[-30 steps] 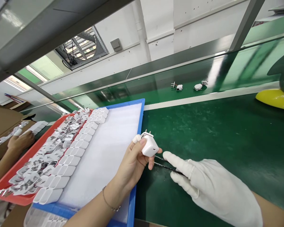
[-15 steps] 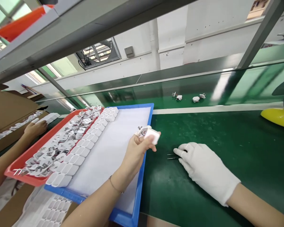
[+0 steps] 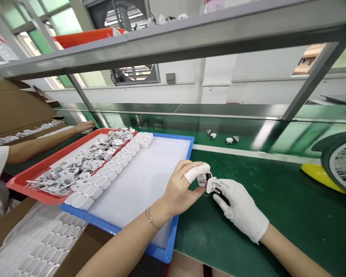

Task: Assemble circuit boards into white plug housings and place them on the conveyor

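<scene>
My left hand (image 3: 177,190), with white wraps on its fingers, grips a small white charger housing (image 3: 201,180) whose open side shows dark parts inside. Beside it is a white plug cover (image 3: 210,185) with metal pins pointing right. The fingers of my right hand (image 3: 239,207), in a white glove, close on these pins. A thin line, perhaps tweezers (image 3: 208,195), shows below the cover; my hands hide most of it. Left of my hands lies a blue-rimmed tray (image 3: 173,231) with rows of white housings (image 3: 109,175) along its left side.
A red tray (image 3: 25,181) heaped with plug parts (image 3: 72,173) adjoins the blue tray. At far left, a co-worker's arm (image 3: 49,144) reaches by a cardboard box (image 3: 17,102). Two plug assemblies (image 3: 229,140) lie behind the white strip. A fan (image 3: 344,163) with a yellow base stands right.
My left hand has moved right and turned the charger over. My right hand has come up from the mat to meet it at the plug pins. The view has tilted, and the co-worker's hand moved away.
</scene>
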`<state>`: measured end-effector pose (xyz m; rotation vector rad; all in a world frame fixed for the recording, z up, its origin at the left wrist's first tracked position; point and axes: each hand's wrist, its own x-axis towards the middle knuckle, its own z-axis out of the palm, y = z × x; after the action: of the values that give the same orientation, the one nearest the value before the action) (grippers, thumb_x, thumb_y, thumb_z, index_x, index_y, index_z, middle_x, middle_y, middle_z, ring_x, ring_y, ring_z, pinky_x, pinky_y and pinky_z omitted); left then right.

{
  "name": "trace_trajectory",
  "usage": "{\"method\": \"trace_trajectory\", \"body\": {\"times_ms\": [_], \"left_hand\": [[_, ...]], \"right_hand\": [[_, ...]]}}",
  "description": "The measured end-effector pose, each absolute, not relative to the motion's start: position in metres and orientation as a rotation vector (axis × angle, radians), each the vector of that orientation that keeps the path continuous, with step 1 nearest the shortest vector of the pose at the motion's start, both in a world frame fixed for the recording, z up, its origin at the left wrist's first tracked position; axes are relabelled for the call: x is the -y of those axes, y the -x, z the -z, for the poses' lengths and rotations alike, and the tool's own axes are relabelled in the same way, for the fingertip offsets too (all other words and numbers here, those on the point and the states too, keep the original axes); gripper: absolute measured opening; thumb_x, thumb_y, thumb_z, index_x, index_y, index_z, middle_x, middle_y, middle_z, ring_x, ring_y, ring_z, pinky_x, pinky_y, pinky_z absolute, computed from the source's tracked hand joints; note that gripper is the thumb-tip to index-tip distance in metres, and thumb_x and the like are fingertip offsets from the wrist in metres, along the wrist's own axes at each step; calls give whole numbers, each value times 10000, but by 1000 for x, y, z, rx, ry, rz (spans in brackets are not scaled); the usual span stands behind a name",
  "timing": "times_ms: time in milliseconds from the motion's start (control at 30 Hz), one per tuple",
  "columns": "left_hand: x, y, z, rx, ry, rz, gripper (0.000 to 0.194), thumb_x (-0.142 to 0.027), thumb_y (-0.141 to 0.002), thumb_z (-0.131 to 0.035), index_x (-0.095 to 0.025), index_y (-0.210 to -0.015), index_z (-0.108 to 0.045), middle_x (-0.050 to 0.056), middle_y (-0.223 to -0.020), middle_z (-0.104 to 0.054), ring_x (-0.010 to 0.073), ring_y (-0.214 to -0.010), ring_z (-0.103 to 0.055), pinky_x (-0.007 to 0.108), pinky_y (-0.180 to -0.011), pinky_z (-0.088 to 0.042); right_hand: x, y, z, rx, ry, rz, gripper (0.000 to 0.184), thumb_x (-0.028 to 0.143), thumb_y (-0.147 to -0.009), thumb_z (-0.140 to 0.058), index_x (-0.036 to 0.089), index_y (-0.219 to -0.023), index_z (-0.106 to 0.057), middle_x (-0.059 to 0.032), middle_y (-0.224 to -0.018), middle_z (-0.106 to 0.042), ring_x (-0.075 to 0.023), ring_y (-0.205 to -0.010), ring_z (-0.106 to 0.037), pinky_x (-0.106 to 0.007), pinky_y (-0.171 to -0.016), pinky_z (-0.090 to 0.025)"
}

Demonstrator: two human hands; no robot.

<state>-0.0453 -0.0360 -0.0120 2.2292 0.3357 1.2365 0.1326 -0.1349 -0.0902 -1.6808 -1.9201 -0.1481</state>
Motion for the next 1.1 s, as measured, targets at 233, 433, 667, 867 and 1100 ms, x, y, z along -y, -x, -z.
{"method": "trace_trajectory", "body": {"times_ms": [233, 433, 667, 867, 1100], "left_hand": [[51, 87, -17, -388, -2186, -1244, 532, -161, -828, -599, -226, -1316, -398, 95, -1099, -678, 224, -952, -636, 416, -963, -420], [65, 129, -32, -446, -2231, -1172, 429, -129, -838, -573, -204, -1238, -438, 128, -1070, -645, 229, -936, -625, 365, -846, -491], [90, 147, -39, -496, -2181, -901, 388, -225, -869, -551, -257, -1234, -422, 72, -1145, -553, 165, -878, -598, 326, -813, -531], [111, 152, -41, -343, -2242, -673, 386, -227, -879, -527, -233, -1237, -384, 79, -1183, -532, 163, -930, -567, 337, -891, -486], [135, 140, -35, 85, -2101, -475, 365, -379, -910, -466, -163, -1204, -457, 118, -1051, -566, 217, -947, -545, 344, -856, -448]], "right_hand": [[133, -139, 111, 1906, 1586, 207, 366, 251, -927, -488, 230, -1291, -452, -118, -1162, -590, -268, -1035, -588, -485, -867, -512], [134, -128, 100, 1992, 1591, 131, 408, 254, -922, -506, 243, -1325, -448, -115, -1223, -562, -261, -1097, -559, -460, -904, -507], [135, -107, 96, 1747, 1526, -119, 160, 292, -942, -453, 206, -1003, -572, -106, -1037, -653, -240, -910, -632, -424, -789, -544], [202, -71, -12, 1317, 1182, -327, 88, 208, -928, -504, 237, -1006, -532, -9, -753, -663, -91, -478, -514, -180, -422, -442], [210, -56, -59, 1762, 792, -395, 220, 21, -792, -604, 189, -930, -641, -48, -827, -655, -153, -771, -628, -271, -673, -532]]}}
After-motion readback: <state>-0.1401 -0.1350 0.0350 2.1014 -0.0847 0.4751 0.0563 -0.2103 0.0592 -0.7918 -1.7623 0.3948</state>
